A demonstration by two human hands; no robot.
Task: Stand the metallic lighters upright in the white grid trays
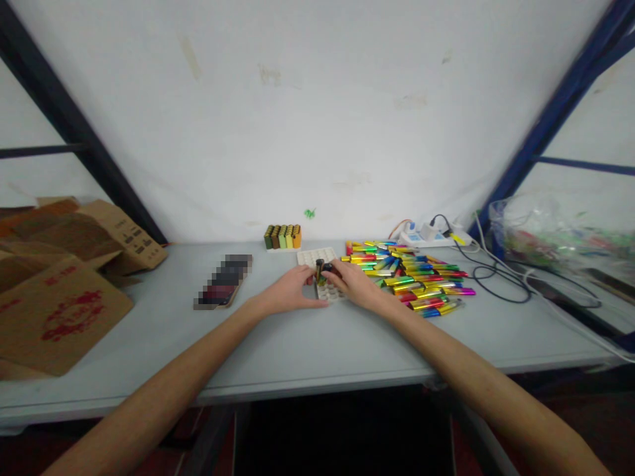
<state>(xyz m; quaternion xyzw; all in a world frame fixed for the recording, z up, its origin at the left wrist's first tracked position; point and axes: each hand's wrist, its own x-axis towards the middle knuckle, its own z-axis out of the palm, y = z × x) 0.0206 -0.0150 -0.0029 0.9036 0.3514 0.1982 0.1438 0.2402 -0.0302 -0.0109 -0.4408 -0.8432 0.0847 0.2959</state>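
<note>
Metallic stick (320, 272), dark-capped and upright, is standing on the white slotted tray (317, 256) mid-tabletop (307, 344), both hands closing around it: left hand (290, 291) pinching one side, right hand (354, 284) the other. Judging by this, work is barely beginning; the tray looks nearly bare while the colourful pile (414, 277) is lying loose alongside. Red printing on the cardboard (64, 311) is too blurred to read.

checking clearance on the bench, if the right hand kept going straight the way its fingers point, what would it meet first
The right hand points left, toward the left hand. Straight on it would first meet the small multicoloured stick pinched between both hands above the white tray, then the left hand's fingertips. Depth is hard to judge.
</note>
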